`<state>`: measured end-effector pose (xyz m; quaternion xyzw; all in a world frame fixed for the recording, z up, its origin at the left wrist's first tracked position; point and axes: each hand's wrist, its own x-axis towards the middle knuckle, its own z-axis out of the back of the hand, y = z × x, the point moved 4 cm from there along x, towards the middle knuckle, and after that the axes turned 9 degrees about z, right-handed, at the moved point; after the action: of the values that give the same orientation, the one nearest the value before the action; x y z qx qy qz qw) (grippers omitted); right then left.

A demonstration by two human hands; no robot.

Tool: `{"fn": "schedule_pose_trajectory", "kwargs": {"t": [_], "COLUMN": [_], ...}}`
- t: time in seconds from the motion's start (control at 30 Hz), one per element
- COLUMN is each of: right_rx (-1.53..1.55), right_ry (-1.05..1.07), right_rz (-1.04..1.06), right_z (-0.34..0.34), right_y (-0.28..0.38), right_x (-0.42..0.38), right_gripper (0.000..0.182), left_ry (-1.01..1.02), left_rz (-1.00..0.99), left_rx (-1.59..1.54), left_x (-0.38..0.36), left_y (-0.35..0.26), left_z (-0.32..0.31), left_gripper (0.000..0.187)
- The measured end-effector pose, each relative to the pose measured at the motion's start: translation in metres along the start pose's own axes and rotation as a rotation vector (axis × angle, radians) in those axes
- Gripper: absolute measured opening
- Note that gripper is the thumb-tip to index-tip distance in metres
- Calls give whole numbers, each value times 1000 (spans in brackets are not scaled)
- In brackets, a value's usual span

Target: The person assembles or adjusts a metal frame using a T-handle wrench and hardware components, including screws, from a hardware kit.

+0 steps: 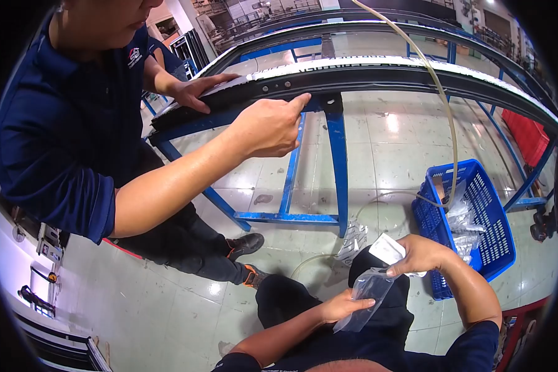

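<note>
A clear plastic bag (373, 290) is stretched between my two hands above my lap. My left hand (344, 305) pinches its lower part, thumb on top. At the bag's upper end, my right hand (420, 254) grips it between thumb and fingers. A white paper-like piece (387, 249) sticks out beside the right fingers and overlaps that hand in this view. In front of me, a co-worker's hand (273, 127) points a finger at a black frame profile (366, 79), and the co-worker's other hand (198, 93) rests on the frame's left end.
A blue plastic basket (496, 232) with clear bags (465, 220) inside stands on the floor at right. A pale hose (449, 118) hangs over the frame down to the basket. Blue stand legs (338, 161) support the frame. The co-worker's shoes (245, 245) are close to my left.
</note>
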<state>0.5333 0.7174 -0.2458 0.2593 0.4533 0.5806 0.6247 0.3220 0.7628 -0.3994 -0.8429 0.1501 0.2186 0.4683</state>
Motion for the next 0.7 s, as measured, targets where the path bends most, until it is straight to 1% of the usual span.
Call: {"fn": "schedule_pose_trajectory", "kwargs": {"t": [0.03, 0.1, 0.13, 0.17, 0.2, 0.23, 0.27, 0.3, 0.33, 0.37, 0.4, 0.43, 0.47, 0.5, 0.53, 0.57, 0.6, 0.63, 0.7], "right_rx": [1, -72, -58, -52, -68, -75, -158, -220, -228, -173, -130, -2, 214, 332, 310, 388, 437, 483, 487], "right_ry": [-3, -18, -60, -61, -67, -66, -70, -62, -45, -32, 28, -1, -105, -174, -271, -320, -363, -403, -417], "right_rz": [-4, -43, -4, -16, -38, -69, -57, -61, -100, -166, -186, -151, -190, -121, -101, -126, -95, -59, -45], "right_z": [0, 0, 0, 3, 6, 5, 4, 2, 1, -4, -7, -11, -15, -17, -10, -3, 0, 5, 0], "right_y": [-1, -4, -1, -5, -13, -25, -43, -63, -56, -56, -60, -63, -61, -70, -58, -46, -56, -66, -58], "right_x": [2, 4, 4, 5, 8, 11, 19, 21, 19, 18, 20, 18, 10, 13, 8, 1, 1, 3, -3], "right_gripper": [39, 29, 23, 23, 24, 25, 26, 28, 31, 27, 26, 23, 26, 29, 27, 23, 22, 22, 21], "left_ry": [-23, -9, -1, 8, 37, 72, 125, 103, 112, 92, 57, 49, 11, -28, -22, -27, -25, -41, -60], "left_rz": [3, -1, -8, 2, -15, -25, -107, -125, -121, -38, -8, 45, 48, 85, 73, 58, 61, 61, 63], "left_rx": [0, 22, 44, 39, 165, 280, 320, 327, 327, 367, 342, 297, 196, 179, 160, 145, 145, 160, 171], "left_x": [-1, 1, 1, 0, -2, -4, -13, -19, -20, -20, -22, -21, -26, -24, -23, -24, -23, -23, -24], "left_y": [-1, 1, 3, 2, -4, -7, -24, -33, -37, -37, -38, -31, -29, -22, -20, -19, -15, -10, -4], "left_z": [0, 0, -1, -1, -3, -6, -16, -20, -18, -16, -15, -14, -22, -20, -22, -24, -25, -24, -23], "left_gripper": [35, 35, 34, 34, 38, 46, 49, 49, 43, 36, 31, 33, 36, 39, 39, 40, 40, 42, 43]}}
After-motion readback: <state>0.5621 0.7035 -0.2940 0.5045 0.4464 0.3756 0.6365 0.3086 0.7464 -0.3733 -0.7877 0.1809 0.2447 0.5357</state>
